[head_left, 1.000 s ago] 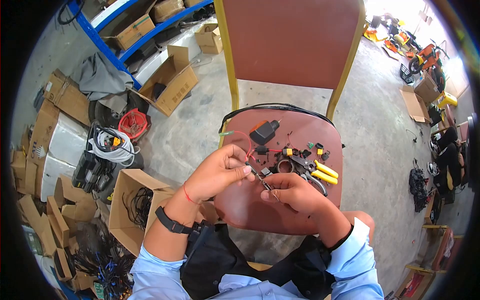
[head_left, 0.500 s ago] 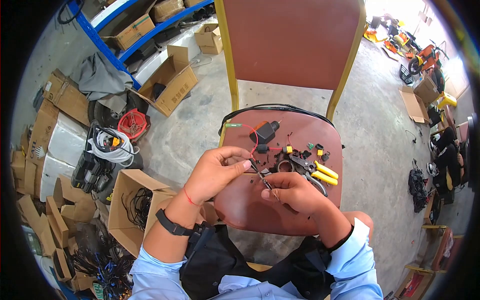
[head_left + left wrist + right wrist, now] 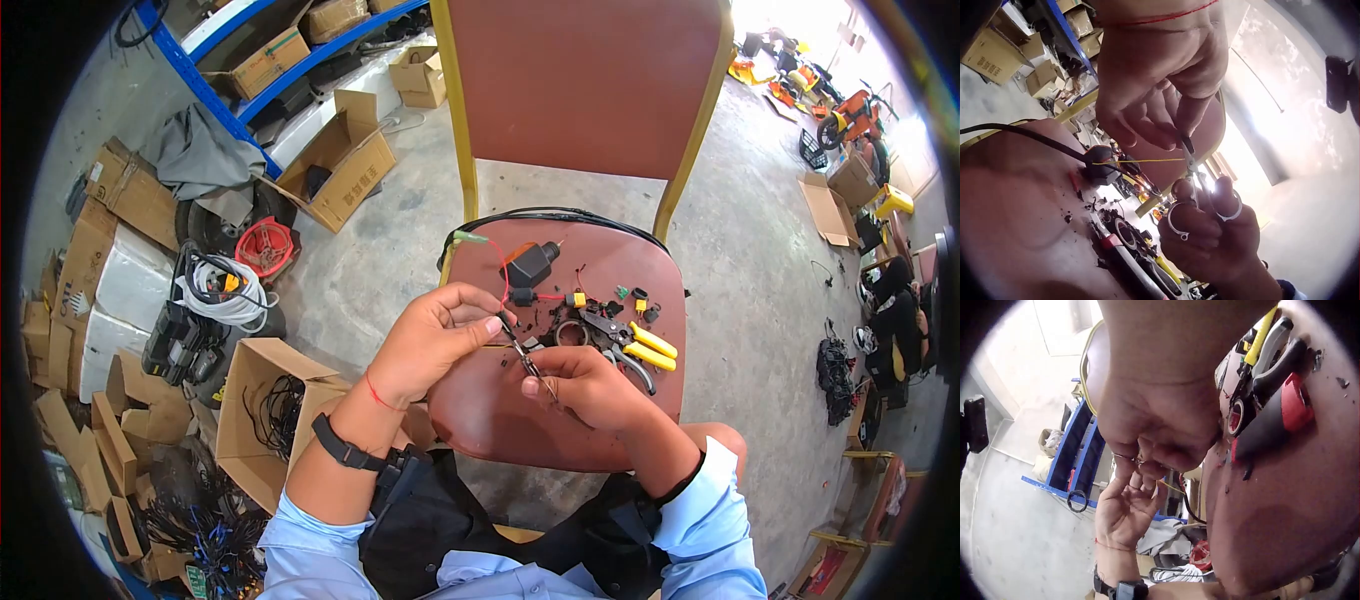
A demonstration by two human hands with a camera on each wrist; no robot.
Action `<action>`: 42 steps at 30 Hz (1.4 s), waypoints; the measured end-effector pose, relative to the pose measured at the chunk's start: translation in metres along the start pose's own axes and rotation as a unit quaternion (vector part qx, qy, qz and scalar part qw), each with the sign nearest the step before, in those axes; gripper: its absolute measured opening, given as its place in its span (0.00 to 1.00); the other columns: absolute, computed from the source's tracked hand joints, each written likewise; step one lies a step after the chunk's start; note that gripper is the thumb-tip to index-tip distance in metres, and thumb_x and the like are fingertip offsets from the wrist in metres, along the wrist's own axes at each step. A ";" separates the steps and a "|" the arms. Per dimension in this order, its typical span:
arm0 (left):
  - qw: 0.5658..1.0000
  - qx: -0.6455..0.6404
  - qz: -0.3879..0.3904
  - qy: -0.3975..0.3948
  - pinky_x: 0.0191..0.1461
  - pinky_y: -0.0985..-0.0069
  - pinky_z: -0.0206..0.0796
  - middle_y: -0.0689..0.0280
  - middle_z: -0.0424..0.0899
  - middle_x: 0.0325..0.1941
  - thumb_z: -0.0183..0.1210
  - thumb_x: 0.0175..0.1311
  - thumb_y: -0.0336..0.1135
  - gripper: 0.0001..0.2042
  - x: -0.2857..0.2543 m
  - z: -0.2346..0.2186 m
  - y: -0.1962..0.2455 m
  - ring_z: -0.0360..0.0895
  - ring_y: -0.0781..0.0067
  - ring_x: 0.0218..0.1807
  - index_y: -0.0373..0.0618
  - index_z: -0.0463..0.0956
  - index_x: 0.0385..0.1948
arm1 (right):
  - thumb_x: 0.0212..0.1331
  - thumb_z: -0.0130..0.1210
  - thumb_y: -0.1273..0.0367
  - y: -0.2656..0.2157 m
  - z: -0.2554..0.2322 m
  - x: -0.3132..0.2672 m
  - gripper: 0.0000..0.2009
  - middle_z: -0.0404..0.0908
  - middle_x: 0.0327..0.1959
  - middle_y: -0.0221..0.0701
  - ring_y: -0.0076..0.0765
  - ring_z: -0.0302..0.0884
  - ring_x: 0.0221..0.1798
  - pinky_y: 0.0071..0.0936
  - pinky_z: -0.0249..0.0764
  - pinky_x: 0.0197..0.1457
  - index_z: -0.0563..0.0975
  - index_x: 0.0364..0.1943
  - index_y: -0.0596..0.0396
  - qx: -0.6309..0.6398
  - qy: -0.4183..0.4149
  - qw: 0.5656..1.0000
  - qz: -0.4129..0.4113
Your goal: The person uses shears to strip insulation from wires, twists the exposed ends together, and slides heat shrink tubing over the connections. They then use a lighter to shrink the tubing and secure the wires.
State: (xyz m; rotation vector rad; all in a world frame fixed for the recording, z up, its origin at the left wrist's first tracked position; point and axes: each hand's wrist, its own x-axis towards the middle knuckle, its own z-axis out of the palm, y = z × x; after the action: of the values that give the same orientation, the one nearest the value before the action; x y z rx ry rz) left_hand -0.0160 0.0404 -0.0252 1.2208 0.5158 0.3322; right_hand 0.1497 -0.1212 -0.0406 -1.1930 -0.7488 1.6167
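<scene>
A workshop or storeroom: bare concrete floor, open cardboard boxes and coiled cables left of the chair, blue racking behind them, small ride-on vehicles to its right.

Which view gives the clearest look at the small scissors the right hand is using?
The left wrist view: the scissors show their metal finger loops round the right hand fingers, blades up at the wire pinched by the left hand. The head view shows only thin blades between the hands. The right wrist view shows just a glint of one loop.
</scene>
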 end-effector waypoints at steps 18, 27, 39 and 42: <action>0.989 -0.098 -0.042 -0.105 0.59 0.75 0.71 0.63 0.82 0.47 0.54 0.73 0.27 0.14 0.000 0.011 -0.005 0.79 0.74 0.51 0.35 0.73 0.57 | 0.65 0.60 0.61 0.011 -0.004 0.000 0.19 0.69 0.24 0.21 0.19 0.66 0.27 0.20 0.63 0.33 0.78 0.50 0.63 0.233 -0.135 0.962 -0.032; 0.992 -0.094 -0.026 -0.085 0.54 0.78 0.73 0.63 0.82 0.44 0.55 0.72 0.28 0.11 -0.002 0.007 -0.005 0.80 0.74 0.47 0.33 0.76 0.52 | 0.65 0.61 0.58 0.009 0.002 -0.002 0.18 0.69 0.27 0.20 0.18 0.64 0.30 0.19 0.62 0.35 0.77 0.48 0.59 0.235 -0.143 0.960 -0.040; 0.980 -0.117 -0.060 -0.148 0.46 0.79 0.72 0.65 0.82 0.40 0.58 0.70 0.29 0.07 -0.006 0.004 -0.002 0.80 0.76 0.42 0.37 0.78 0.44 | 0.66 0.56 0.53 0.013 0.021 -0.005 0.23 0.69 0.37 0.27 0.27 0.64 0.43 0.27 0.60 0.50 0.71 0.53 0.58 0.263 -0.230 0.936 -0.038; 0.976 -0.147 -0.060 -0.149 0.47 0.78 0.72 0.65 0.82 0.41 0.59 0.69 0.28 0.06 -0.006 0.003 -0.008 0.80 0.76 0.43 0.38 0.78 0.43 | 0.66 0.56 0.53 0.010 0.026 -0.006 0.23 0.70 0.38 0.28 0.27 0.64 0.44 0.28 0.60 0.52 0.70 0.54 0.58 0.292 -0.268 0.918 -0.019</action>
State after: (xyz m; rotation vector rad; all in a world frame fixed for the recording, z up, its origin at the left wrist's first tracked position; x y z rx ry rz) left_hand -0.0200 0.0325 -0.0309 0.9250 0.2666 0.1119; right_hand 0.1220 -0.1285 -0.0382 -0.3033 -0.5431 1.9715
